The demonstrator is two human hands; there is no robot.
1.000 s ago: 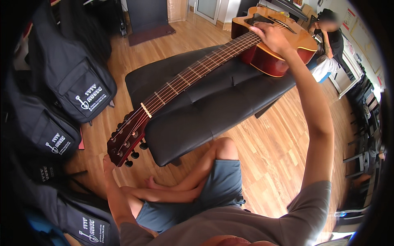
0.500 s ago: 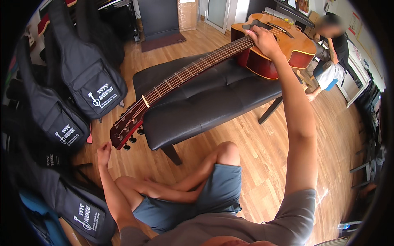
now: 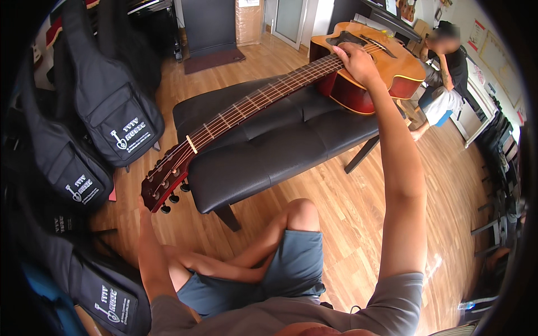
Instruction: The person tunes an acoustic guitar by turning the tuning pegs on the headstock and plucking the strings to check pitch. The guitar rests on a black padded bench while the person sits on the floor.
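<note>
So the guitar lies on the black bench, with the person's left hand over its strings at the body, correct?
Not the left: the head view shows the person's right hand there. The guitar does lie on the black bench.

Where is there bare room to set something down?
On the bench, between the guitar neck and the bench's near edge; on the floor, between bench, shorts and right arm. Crowded: left, among bags; the bench's right end, by the guitar body.
</note>
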